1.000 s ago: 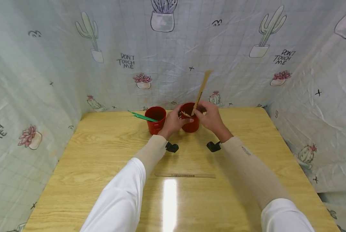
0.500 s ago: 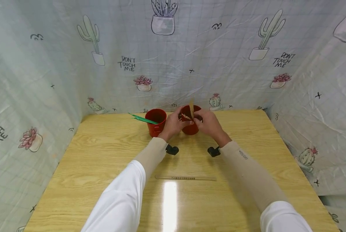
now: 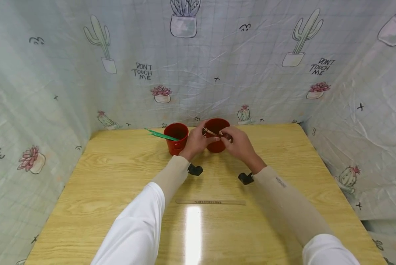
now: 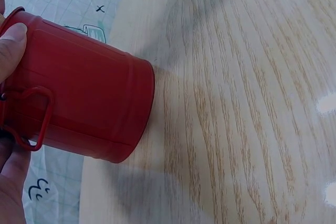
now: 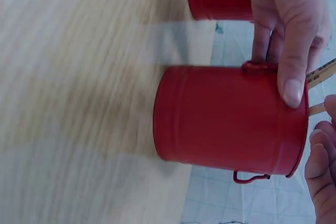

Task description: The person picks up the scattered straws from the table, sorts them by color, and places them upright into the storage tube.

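Observation:
My left hand (image 3: 197, 140) grips the rim of the right-hand red bucket (image 3: 216, 147), thumb against its outside wall in the right wrist view. The bucket stands upright with small wire handles. At its mouth, my right hand (image 3: 240, 145) pinches a tan paper-wrapped straw (image 5: 317, 109), mostly hidden by the fingers and bucket. Another tan strip with dark print (image 5: 321, 73) pokes out beside it. Close by on the left stands a second red bucket (image 3: 175, 146), where green straws (image 3: 164, 136) lean out over the rim.
One paper-wrapped straw (image 3: 211, 202) with printed letters lies crosswise on the wooden table (image 3: 125, 191), nearer the body. A cactus-print cloth (image 3: 191, 84) hangs behind the table and along both sides. Black wrist cameras (image 3: 195, 169) sit under the wrists.
The straw in my right hand, which stood tall above the bucket, has gone down and barely shows at the mouth. My left hand stays on the rim.

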`<state>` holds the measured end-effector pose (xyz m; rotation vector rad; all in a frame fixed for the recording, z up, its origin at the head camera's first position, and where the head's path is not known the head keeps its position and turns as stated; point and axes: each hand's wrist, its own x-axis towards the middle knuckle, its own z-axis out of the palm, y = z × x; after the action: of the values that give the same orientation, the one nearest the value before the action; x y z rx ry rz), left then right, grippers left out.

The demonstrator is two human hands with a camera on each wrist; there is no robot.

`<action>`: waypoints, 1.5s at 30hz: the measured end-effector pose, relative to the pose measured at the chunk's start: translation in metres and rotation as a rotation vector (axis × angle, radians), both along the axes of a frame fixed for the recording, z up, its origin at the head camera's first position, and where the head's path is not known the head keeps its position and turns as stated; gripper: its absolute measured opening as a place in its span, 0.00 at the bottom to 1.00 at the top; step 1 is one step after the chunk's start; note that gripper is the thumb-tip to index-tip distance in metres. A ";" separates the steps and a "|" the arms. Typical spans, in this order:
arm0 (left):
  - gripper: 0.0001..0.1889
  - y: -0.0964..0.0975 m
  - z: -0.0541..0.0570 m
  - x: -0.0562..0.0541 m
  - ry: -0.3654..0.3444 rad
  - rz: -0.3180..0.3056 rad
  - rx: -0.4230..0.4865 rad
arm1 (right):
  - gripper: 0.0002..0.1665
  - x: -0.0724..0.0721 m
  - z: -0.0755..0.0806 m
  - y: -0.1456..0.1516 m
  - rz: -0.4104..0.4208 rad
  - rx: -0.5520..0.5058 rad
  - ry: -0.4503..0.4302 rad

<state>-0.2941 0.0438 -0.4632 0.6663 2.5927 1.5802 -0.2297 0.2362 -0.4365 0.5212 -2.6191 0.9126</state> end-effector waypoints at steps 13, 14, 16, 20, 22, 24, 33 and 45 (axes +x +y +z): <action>0.40 0.003 -0.002 -0.001 -0.021 -0.002 -0.012 | 0.15 0.068 -0.025 0.010 -0.052 -0.595 -0.425; 0.40 0.004 -0.002 -0.001 -0.016 -0.004 -0.015 | 0.16 0.073 -0.033 0.012 -0.051 -0.615 -0.466; 0.41 0.004 -0.002 -0.002 -0.008 -0.009 -0.013 | 0.16 0.084 -0.041 0.015 -0.054 -0.627 -0.537; 0.40 0.005 -0.001 -0.002 0.001 -0.007 -0.007 | 0.15 0.107 -0.055 0.020 -0.045 -0.553 -0.630; 0.40 0.004 -0.001 -0.002 -0.005 -0.003 -0.008 | 0.14 0.117 -0.061 0.023 -0.035 -0.527 -0.664; 0.40 0.004 -0.001 -0.002 -0.011 0.001 -0.012 | 0.13 0.126 -0.067 0.027 -0.019 -0.513 -0.694; 0.42 0.001 0.001 -0.003 -0.026 0.007 -0.022 | 0.13 0.147 -0.080 0.038 0.029 -0.486 -0.667; 0.41 -0.001 -0.002 -0.004 -0.035 0.009 -0.003 | 0.11 0.146 -0.080 0.034 0.075 -0.344 -0.624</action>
<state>-0.2984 0.0432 -0.4650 0.6225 2.5760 1.5758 -0.0841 0.2699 -0.5166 0.2713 -2.8663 1.7432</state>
